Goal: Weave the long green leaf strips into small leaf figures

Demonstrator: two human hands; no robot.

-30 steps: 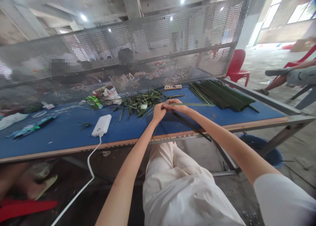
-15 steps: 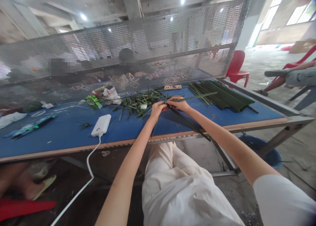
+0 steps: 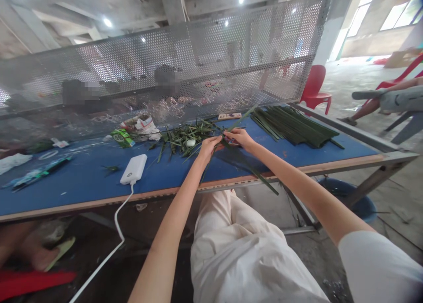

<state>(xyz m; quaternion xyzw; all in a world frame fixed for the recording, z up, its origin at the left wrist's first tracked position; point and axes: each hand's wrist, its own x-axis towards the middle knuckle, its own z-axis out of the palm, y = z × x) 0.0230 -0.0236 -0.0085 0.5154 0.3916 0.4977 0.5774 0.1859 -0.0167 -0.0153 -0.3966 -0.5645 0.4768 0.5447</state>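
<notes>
Over the blue tabletop, my left hand [image 3: 210,145] and my right hand [image 3: 238,137] meet, fingers pinched on green leaf strips [image 3: 262,179]. One strip end slants down past the table's front edge, and another points up and away behind my right hand. The spot where the strips cross is small and partly hidden by my fingers. Just left of my hands lies a loose heap of cut leaf pieces [image 3: 178,137] with a small white object [image 3: 191,143] on it. To the right is a stack of long flat leaves [image 3: 294,125].
A white power bank [image 3: 134,168] with a cable [image 3: 117,223] hanging over the edge sits left. A green packet [image 3: 122,138] and crumpled wrapper [image 3: 147,129] lie behind it. A perforated metal screen [image 3: 211,65] borders the back. A blue basin [image 3: 346,197] stands under the right end.
The strip that stretched right from my right hand now points up and away. The lower strip end has shifted slightly down and left. Both hands stay together.
</notes>
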